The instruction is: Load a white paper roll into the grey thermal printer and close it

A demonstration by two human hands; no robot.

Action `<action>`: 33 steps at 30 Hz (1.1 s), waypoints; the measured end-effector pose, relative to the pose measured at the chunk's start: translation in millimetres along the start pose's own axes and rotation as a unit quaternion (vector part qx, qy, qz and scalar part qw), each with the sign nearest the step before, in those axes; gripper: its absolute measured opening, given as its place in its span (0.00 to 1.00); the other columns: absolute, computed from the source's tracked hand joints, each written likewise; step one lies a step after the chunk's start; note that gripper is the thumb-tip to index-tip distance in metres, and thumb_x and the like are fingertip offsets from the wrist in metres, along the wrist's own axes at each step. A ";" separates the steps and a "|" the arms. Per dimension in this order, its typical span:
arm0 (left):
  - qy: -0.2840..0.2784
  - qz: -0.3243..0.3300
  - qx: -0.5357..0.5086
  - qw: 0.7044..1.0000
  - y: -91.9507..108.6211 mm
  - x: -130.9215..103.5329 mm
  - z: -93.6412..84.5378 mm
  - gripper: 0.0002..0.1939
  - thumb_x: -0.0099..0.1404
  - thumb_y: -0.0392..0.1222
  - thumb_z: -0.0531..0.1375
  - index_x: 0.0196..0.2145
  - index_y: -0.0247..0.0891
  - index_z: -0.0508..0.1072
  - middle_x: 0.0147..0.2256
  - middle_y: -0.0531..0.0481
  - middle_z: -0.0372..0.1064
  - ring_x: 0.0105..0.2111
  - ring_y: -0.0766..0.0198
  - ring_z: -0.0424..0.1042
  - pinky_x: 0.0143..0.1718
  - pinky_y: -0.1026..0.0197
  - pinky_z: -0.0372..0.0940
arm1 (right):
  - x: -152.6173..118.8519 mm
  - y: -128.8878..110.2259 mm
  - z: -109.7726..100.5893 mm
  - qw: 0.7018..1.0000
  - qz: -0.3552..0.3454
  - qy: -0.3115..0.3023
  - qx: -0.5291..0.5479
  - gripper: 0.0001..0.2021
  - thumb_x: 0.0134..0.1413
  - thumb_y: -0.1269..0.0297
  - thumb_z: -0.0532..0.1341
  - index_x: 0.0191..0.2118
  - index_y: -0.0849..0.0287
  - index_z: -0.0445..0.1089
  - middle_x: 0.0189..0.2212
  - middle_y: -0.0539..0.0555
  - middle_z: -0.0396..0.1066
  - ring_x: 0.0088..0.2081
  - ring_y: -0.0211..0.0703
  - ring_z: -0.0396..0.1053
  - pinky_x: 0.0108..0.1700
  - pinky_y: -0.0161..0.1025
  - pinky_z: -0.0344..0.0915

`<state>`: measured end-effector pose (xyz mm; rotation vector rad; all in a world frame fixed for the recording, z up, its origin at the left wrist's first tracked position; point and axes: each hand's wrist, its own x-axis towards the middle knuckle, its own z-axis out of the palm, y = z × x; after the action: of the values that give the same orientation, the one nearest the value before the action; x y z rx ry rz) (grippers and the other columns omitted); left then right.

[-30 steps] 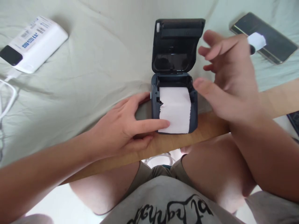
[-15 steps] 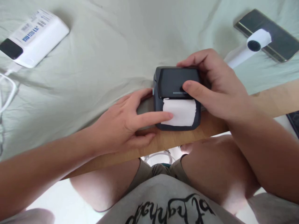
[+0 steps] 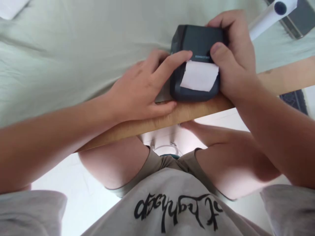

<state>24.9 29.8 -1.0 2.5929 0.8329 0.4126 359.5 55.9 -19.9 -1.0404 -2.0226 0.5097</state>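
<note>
Right hand (image 3: 238, 59) curled round the right side of a small dark printer (image 3: 197, 49), thumb on top near the corner, fingers behind; a firm-looking hold. Left hand (image 3: 142, 88) spread fairly wide, forefinger laid across the printer's left side, its tip at the near edge of the lid (image 3: 204, 37). Left thumb rests along the wooden table edge (image 3: 157, 123).

Printer sits between the two hands, lid down. A strip of white paper (image 3: 200, 76) comes out below the left fingertip and lies over the near face; its borders look ragged.

Near side tight: only a narrow band of wood between printer and drop-off, both forearms crossing it. Past the left knuckles, wide open cloth (image 3: 98, 39). Past the right knuckles, less room: a white stick (image 3: 267, 19) close by, phone (image 3: 300, 19) farther out.
</note>
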 end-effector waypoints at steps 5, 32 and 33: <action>-0.013 -0.008 -0.057 0.998 -5.2 0.2 0.7 0.57 0.86 0.76 0.58 0.97 0.46 0.45 0.82 0.34 0.60 0.80 0.17 0.75 0.81 0.16 0.70 | 5.6 3.4 1.5 0.999 -0.026 -0.009 -0.016 0.37 0.85 0.28 0.57 0.71 0.59 0.76 0.64 0.62 0.83 0.63 0.54 0.82 0.73 0.55 0.79; -0.034 0.004 -0.006 0.999 -8.3 -16.3 -9.3 0.56 0.84 0.74 0.52 0.96 0.49 0.39 0.88 0.36 0.57 0.87 0.21 0.68 0.79 0.17 0.72 | 14.6 -51.0 9.2 0.985 0.135 0.082 0.068 0.28 0.85 0.60 0.54 0.59 0.67 0.92 0.53 0.44 0.87 0.78 0.57 0.82 0.74 0.51 0.78; -0.038 -0.001 -0.017 0.999 -7.9 -16.3 -10.7 0.58 0.83 0.75 0.54 0.97 0.48 0.41 0.89 0.35 0.56 0.88 0.18 0.66 0.81 0.15 0.69 | 13.6 -50.5 8.8 0.976 0.153 0.107 0.108 0.31 0.85 0.60 0.50 0.55 0.66 0.93 0.50 0.44 0.85 0.78 0.56 0.82 0.69 0.48 0.79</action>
<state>4.2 28.8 2.4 2.5583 0.7963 0.3223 322.7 37.6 13.5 -1.2199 -1.5879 0.7281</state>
